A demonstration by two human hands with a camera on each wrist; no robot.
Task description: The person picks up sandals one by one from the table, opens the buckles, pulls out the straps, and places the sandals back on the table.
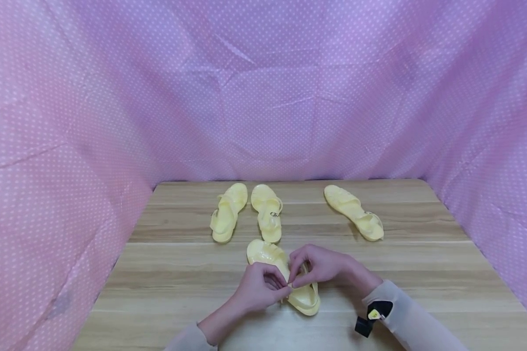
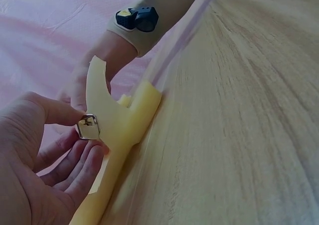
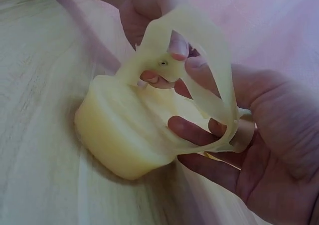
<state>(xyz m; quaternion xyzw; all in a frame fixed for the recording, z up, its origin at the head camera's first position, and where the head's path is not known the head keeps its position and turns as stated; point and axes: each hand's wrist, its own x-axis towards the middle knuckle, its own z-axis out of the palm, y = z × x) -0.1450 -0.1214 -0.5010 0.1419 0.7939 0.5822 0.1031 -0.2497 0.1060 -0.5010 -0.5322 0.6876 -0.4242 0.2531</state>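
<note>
Head view: near sandal [image 1: 305,296] lies at 6 o'clock on the surface [image 1: 167,273]. Both hands pinch its strap — left hand [image 1: 259,287] at the buckle [image 2: 89,126], right hand [image 1: 320,265] beside; keep the strap taut and feed it straight.

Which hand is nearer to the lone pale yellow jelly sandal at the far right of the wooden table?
Right. The right hand lies nearer the lone pale yellow jelly sandal; the left hand lies further left and nearer the camera.

**Three cameras, one sandal**

The head view looks forward and down across the table [image 1: 421,258] from some way off. Both wrist views sit close, low over the wood, facing each other across the same sandal [image 1: 305,295] strap.
</note>
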